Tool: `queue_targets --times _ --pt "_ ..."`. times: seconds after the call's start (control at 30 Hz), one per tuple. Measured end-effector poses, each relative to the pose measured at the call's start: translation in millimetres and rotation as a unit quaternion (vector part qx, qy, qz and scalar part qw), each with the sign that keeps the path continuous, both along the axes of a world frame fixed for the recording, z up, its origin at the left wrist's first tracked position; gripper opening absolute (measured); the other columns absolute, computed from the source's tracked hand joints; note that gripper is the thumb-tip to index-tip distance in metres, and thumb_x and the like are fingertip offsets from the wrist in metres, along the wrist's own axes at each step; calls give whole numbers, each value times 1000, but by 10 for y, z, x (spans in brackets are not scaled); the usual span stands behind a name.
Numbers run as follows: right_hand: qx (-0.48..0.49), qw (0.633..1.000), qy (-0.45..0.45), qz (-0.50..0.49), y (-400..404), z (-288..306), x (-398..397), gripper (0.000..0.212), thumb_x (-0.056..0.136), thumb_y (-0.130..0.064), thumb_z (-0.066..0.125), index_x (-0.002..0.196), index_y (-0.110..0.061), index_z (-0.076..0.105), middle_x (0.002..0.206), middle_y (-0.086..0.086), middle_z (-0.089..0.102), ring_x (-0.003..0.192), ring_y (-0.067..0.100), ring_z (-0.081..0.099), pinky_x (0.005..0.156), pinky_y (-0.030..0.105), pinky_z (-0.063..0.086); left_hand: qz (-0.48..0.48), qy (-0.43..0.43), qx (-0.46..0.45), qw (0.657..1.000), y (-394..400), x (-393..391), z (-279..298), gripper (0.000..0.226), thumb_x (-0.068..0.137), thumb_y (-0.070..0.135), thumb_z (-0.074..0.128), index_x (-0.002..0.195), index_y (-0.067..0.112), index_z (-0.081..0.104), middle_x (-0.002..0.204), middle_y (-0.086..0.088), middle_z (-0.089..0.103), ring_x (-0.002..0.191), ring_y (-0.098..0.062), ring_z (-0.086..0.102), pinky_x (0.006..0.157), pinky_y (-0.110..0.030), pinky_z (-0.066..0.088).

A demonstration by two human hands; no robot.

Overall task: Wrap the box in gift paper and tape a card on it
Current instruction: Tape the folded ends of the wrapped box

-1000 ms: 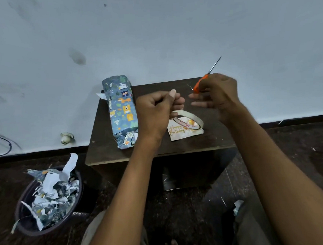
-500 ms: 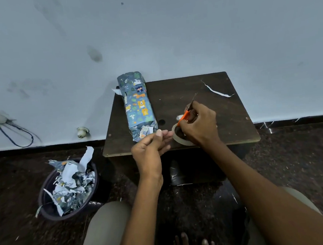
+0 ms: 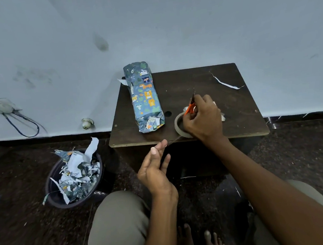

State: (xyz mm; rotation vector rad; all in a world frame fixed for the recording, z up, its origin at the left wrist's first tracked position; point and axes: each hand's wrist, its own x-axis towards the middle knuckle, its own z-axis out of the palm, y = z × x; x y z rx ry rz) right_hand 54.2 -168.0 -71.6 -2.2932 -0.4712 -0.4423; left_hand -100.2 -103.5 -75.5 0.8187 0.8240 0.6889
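Wrapped box (image 3: 146,98) lies on the table (image 3: 207,80), left side, long axis front to back. Right hand (image 3: 203,119) grips orange scissors (image 3: 190,107), fingers curled, resting on the tape roll (image 3: 178,125) at the front edge. Card (image 3: 222,115) mostly hidden under that hand. Left hand (image 3: 156,167) off the table, fingers straight and close together, looks like a tape strip stuck to the fingertips. Scrap bin (image 3: 74,177) on the floor, left.
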Motion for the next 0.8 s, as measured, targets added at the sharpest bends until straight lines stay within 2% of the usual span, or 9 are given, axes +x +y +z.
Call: queue_targets --times 0.1,0.3,0.43,0.57,0.67,0.73,0.8 --pt "-26 1000 7 4 23 23 -18 19 77 -24 64 91 -14 57 85 1 47 62 29 53 59 38 46 -4 -1 -22 1000 -46 -34 -40 22 102 20 53 99 8 73 105 -5 78 107 -18 72 79 -26 54" --pt "-100 994 35 42 72 133 -24 19 85 -28 59 99 -16 54 92 -2 45 71 22 42 65 34 31 -4 -35 -54 998 28 -3 -48 25 104 26 49 109 12 70 113 0 77 109 -16 72 84 -28 51" --pt "-151 986 37 60 122 196 -55 17 89 -29 54 98 -15 52 91 0 44 77 29 52 65 35 28 -3 -45 -80 996 36 3 -71 26 104 28 48 110 14 69 114 3 76 108 -14 72 85 -28 51" --pt "-156 984 54 61 133 293 -26 18 88 -31 55 95 -15 52 91 3 52 89 35 59 70 35 32 -4 -34 -60 998 32 6 -88 27 104 29 49 110 14 70 114 1 76 109 -16 72 85 -28 50" --pt "-79 989 124 31 74 455 63 21 79 -33 62 93 -16 63 92 5 67 88 34 61 72 36 41 -3 -33 -56 998 36 8 -98 26 104 28 49 111 13 70 115 0 76 110 -16 72 85 -27 51" --pt "-49 985 167 13 -68 588 142 28 70 -38 62 88 -17 67 86 3 69 84 31 63 73 35 47 -2 -33 -57 998 49 6 -105 25 104 27 50 110 13 70 115 -1 76 110 -17 71 85 -28 51" --pt "-120 976 181 -9 -272 662 199 28 69 -38 61 86 -18 69 86 5 68 84 31 61 73 35 44 0 -32 -57 998 57 6 -111 25 103 27 50 109 13 70 115 -2 76 111 -18 71 85 -28 51"
